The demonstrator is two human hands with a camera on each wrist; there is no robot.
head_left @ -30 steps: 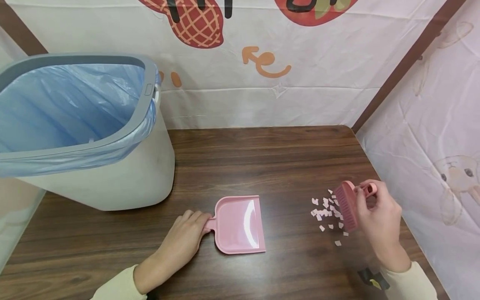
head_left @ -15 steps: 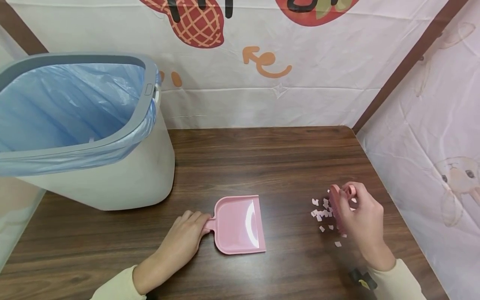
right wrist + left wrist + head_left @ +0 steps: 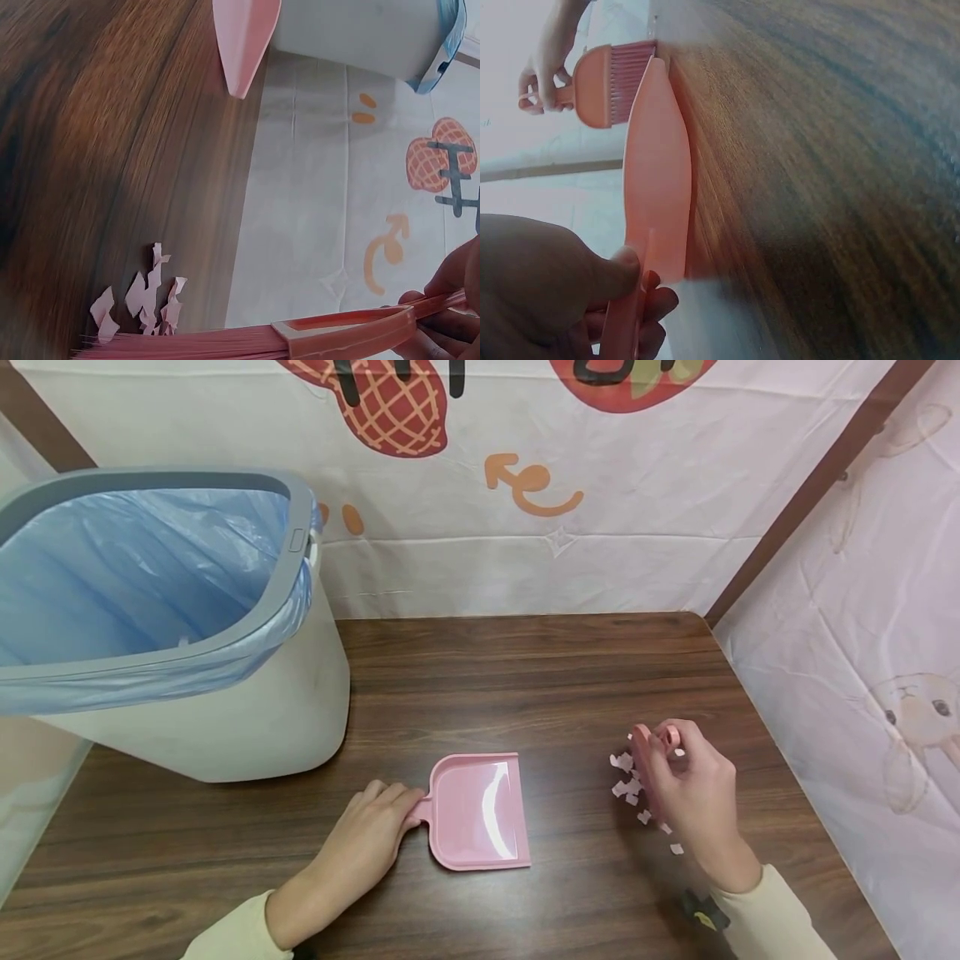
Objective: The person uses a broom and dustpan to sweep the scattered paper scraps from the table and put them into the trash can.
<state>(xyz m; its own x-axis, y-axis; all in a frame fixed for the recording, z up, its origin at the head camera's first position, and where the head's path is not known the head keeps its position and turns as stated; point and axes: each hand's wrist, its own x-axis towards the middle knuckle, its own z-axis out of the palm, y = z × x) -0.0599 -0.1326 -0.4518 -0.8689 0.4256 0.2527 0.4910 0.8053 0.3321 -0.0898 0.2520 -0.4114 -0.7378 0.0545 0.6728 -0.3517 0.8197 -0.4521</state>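
My left hand (image 3: 367, 835) grips the handle of a pink dustpan (image 3: 472, 810), which lies on the table with its flat lip facing right. In the left wrist view, thumb and fingers wrap that handle. To the right, my right hand (image 3: 697, 785) pinches the handle of a small pink hand brush (image 3: 594, 86), bristles down. Torn paper scraps (image 3: 624, 781) lie along the brush's left side, and a few show near its lower end. The right wrist view has the bristles (image 3: 187, 346) right at several curled scraps (image 3: 150, 296). Part of the pile is hidden behind brush and hand.
A large white bin (image 3: 285, 710) lined with a blue bag (image 3: 150, 568) stands at the table's left. A printed white cloth (image 3: 637, 543) hangs behind the wooden table (image 3: 525, 677), and another lines the right side. Bare tabletop lies between dustpan and scraps.
My right hand has moved the brush left, from the right of the scraps in among them, pushing some toward the dustpan. The left hand and dustpan stay about where they were.
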